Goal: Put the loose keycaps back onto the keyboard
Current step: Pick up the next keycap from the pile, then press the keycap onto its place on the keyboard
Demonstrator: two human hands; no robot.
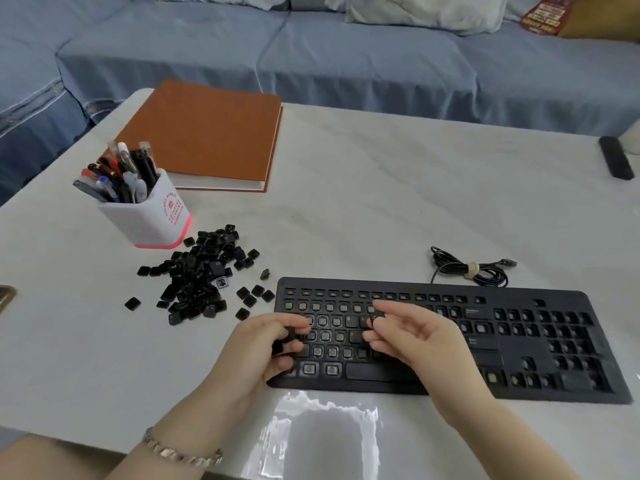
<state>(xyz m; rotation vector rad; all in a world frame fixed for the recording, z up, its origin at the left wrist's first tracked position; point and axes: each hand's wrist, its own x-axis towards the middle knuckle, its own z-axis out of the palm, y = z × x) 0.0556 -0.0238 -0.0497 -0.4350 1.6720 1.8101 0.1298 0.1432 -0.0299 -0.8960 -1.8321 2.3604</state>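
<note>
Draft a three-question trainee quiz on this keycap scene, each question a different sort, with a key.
1. True or false: the pile of loose black keycaps lies to the right of the black keyboard.
2. What stands just behind that pile? A) white pen holder with a pink base B) brown hardcover book C) coiled black cable
3. Fill in: the left hand grips several small black ____.

Key: 1 false; 2 A; 3 keycaps.
</note>
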